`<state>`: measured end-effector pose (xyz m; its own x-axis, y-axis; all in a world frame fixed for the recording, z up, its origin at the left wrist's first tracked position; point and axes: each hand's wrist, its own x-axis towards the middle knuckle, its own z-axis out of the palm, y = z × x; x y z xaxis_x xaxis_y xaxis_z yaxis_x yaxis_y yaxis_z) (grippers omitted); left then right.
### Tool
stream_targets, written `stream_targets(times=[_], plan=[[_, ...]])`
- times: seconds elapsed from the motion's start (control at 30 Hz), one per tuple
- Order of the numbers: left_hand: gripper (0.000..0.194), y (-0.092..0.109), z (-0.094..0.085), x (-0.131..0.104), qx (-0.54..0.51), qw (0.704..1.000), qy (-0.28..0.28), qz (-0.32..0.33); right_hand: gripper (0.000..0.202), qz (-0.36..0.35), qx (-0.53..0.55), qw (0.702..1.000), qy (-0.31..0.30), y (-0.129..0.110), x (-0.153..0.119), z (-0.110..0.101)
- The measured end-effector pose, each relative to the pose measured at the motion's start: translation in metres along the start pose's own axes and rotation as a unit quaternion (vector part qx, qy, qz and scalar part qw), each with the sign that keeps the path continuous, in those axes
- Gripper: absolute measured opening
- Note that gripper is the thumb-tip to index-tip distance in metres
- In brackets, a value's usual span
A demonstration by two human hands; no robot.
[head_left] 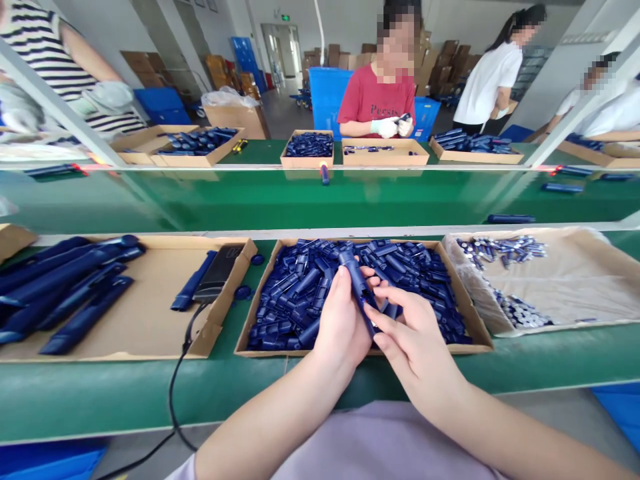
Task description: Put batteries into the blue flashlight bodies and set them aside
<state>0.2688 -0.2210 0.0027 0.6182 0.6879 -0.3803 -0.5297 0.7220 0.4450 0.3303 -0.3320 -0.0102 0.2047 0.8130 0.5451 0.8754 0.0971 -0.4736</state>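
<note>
My left hand (343, 323) is wrapped round a dark blue plastic tube (355, 272), held tilted above a cardboard box (475, 323) heaped with small blue plastic parts (295, 293). A cut-out shows in the tube's lower side. At that opening are the fingertips of my right hand (420, 333), its thumb and index finger closed on the tube's lower end. A small bright spot shows beside these fingertips, too small to name. Part of the tube is hidden behind my fingers.
At left, a shallow box (150, 300) holds long blue tubes (75, 280) and a black device (217, 273) with a cable (173, 393). At right stands a plastic-lined box (585, 280) of silver-ended pieces (523, 310). Beyond runs a green belt (240, 203); several co-workers are behind it.
</note>
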Motion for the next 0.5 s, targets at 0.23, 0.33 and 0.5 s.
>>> stream_targets(times=[0.23, 0.33, 0.5], plan=[[0.027, 0.005, 0.009, -0.003, 0.030, 0.998, -0.001, -0.047, 0.042, 0.000, -0.014, 0.997, -0.076, 0.030, 0.012, -0.038], [0.025, 0.005, 0.009, -0.005, 0.051, 0.995, -0.015, -0.083, 0.037, 0.239, -0.236, 0.941, -0.048, 0.111, 0.023, -0.081], [0.025, 0.000, 0.006, -0.009, 0.122, 0.985, -0.027, -0.118, 0.012, 0.360, -0.336, 0.858, -0.145, 0.233, 0.024, -0.117]])
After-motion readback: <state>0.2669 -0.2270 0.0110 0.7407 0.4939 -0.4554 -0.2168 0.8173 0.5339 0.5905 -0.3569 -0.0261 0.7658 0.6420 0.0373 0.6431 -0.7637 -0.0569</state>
